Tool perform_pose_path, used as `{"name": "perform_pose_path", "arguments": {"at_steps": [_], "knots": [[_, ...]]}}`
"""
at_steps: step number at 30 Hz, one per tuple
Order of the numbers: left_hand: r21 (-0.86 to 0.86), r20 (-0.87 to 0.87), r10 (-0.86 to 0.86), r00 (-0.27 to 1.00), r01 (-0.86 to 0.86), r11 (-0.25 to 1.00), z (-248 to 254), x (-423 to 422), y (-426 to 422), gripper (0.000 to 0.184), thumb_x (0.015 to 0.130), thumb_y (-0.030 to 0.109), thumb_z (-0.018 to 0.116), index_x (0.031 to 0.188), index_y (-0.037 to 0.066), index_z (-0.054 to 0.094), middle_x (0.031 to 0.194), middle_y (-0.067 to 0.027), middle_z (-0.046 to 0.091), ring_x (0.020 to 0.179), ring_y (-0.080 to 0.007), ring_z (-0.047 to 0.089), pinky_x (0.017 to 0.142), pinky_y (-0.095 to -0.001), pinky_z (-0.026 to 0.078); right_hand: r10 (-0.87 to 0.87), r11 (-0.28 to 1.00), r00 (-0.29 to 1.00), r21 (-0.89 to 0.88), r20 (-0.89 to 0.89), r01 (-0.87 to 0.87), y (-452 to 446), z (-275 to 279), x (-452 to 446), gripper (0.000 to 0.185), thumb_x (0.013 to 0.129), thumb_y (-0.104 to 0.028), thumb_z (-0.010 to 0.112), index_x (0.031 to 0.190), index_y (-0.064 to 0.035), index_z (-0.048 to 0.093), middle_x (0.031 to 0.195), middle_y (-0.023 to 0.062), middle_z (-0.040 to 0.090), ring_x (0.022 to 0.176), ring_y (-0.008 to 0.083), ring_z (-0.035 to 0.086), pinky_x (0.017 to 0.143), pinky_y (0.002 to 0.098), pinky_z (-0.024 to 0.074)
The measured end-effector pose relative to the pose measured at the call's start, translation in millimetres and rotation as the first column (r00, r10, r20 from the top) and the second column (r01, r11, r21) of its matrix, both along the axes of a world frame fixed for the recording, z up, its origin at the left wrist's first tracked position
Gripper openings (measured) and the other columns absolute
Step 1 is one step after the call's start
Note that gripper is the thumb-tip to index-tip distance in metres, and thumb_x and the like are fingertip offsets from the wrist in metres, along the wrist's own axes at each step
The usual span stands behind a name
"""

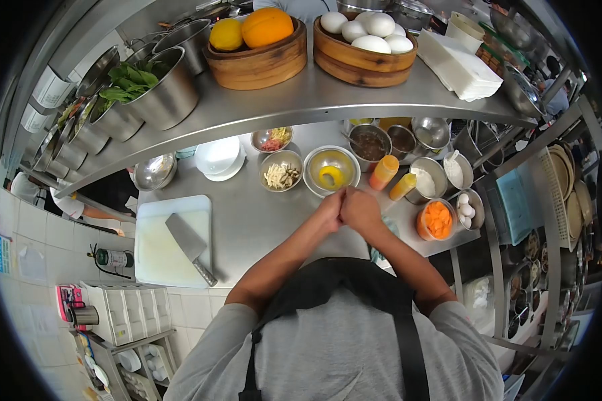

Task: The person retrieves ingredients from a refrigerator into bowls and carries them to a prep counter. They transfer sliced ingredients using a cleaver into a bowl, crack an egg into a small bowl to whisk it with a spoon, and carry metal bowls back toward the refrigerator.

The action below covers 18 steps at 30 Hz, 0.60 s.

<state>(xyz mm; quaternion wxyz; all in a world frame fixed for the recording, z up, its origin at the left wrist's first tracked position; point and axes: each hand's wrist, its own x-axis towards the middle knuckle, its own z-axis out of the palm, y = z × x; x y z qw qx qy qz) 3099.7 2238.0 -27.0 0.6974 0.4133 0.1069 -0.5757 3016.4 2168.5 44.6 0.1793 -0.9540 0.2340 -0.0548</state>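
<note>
My left hand (330, 212) and my right hand (362, 211) are closed and pressed together at the near edge of a metal bowl (315, 165). What they hold, if anything, is hidden by the fingers. Yellow egg yolk (330, 177) lies in the bowl, which sits within a white rim. Left of it stands a metal bowl of pale and brown chopped pieces (282, 175), with a bowl of red and yellow bits (273, 139) behind. Close on the right are an orange squeeze bottle (384, 172) and a yellow squeeze bottle (403, 186).
A cleaver (186, 237) lies on a white cutting board (151, 267) at left. Orange chunks (437, 219) fill a tub beside a bowl of eggs (466, 210). Overhead, a steel shelf (261, 107) bears wooden containers of citrus and eggs. White bowls (219, 158) stand at the back.
</note>
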Motion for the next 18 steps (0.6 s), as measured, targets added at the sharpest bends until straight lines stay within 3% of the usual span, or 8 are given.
{"name": "perform_pose_path", "arguments": {"at_steps": [1,4,6,7,10,12,15,18], "knots": [[-0.081,-0.121,0.067,0.99,-0.077,0.994,-3.9,1.1,-6.1,0.025,0.1,0.034,0.055,0.093,0.012,0.065,0.087,-0.0025,0.069,0.07,-0.0168,0.064,0.068,-0.0371,0.054,0.002,0.999,1.0,0.039,0.006,-0.003,4.8,-2.3,-2.7,0.026,0.088,-0.021,0.062,0.106,-0.0031,0.067,0.093,0.0234,0.072,0.087,0.0417,0.07,0.075,0.05,0.0562],[-0.223,-0.095,-0.094,0.991,0.071,0.972,-40.4,19.1,0.8,0.026,0.1,0.031,0.054,0.091,0.011,0.067,0.088,-0.0047,0.07,0.079,-0.0179,0.069,0.072,-0.0359,0.057,0.11,0.991,0.992,0.086,-0.069,-0.104,11.5,48.0,-23.7,0.036,0.09,-0.029,0.062,0.112,-0.0002,0.066,0.101,0.0241,0.071,0.092,0.0394,0.07,0.08,0.0477,0.0563],[-0.111,-0.166,-0.063,0.984,0.045,0.993,6.8,9.8,13.0,0.022,0.099,0.029,0.056,0.089,0.012,0.065,0.075,0.0007,0.063,0.065,-0.0132,0.062,0.058,-0.0291,0.051,0.143,0.99,0.989,0.005,0.033,-0.144,-0.8,88.2,-37.1,0.036,0.09,-0.029,0.064,0.114,-0.0016,0.066,0.104,0.0231,0.07,0.097,0.0394,0.069,0.082,0.0475,0.0558],[-0.077,-0.141,-0.047,0.989,0.036,0.996,4.3,11.9,14.1,0.021,0.099,0.029,0.055,0.089,0.013,0.064,0.07,0.0032,0.058,0.059,-0.0115,0.055,0.053,-0.0279,0.046,0.155,0.987,0.985,-0.054,0.082,-0.151,-11.6,115.4,-46.8,0.037,0.09,-0.029,0.065,0.116,-0.0024,0.067,0.106,0.0227,0.069,0.099,0.0395,0.068,0.083,0.0474,0.0556],[0.04,-0.117,-0.031,0.993,0.036,0.999,7.0,19.5,19.4,0.02,0.1,0.029,0.053,0.093,0.013,0.063,0.061,0.0079,0.045,0.048,-0.0079,0.037,0.047,-0.0251,0.033,0.102,0.974,0.858,-0.227,0.503,0.017,-40.9,226.4,-64.0,0.031,0.088,-0.019,0.07,0.114,-0.0024,0.067,0.106,0.0202,0.068,0.1,0.0407,0.065,0.084,0.0473,0.0538],[0.037,-0.082,-0.08,0.993,0.083,0.996,6.8,22.9,26.6,0.019,0.1,0.027,0.051,0.096,0.013,0.063,0.065,0.0053,0.045,0.05,-0.009,0.038,0.045,-0.0239,0.033,0.12,0.909,0.745,-0.374,0.656,0.183,-71.2,282.1,-68.7,0.027,0.087,-0.015,0.07,0.112,-0.0028,0.067,0.105,0.0184,0.067,0.101,0.04,0.063,0.086,0.0459,0.0524],[0.068,-0.03,-0.116,0.993,0.117,0.991,21.7,20.2,27.6,0.018,0.098,0.025,0.052,0.1,0.011,0.063,0.065,0.0053,0.044,0.05,-0.0084,0.036,0.045,-0.0239,0.032,0.114,0.817,0.687,-0.461,0.718,0.346,-117.7,332.0,-59.4,0.023,0.088,-0.013,0.069,0.108,-0.0034,0.07,0.106,0.017,0.068,0.107,0.0377,0.062,0.089,0.0439,0.0512],[0.127,0.066,-0.199,0.978,0.19,0.974,36.6,16.1,25.2,0.023,0.104,0.031,0.048,0.105,0.011,0.06,0.065,0.0062,0.043,0.05,-0.0083,0.035,0.048,-0.0252,0.032,0.104,0.803,0.745,-0.498,0.659,0.328,-179.5,339.4,-26.5,0.019,0.087,-0.017,0.069,0.102,-0.006,0.075,0.105,0.0171,0.071,0.103,0.0379,0.065,0.089,0.045,0.053]]}}
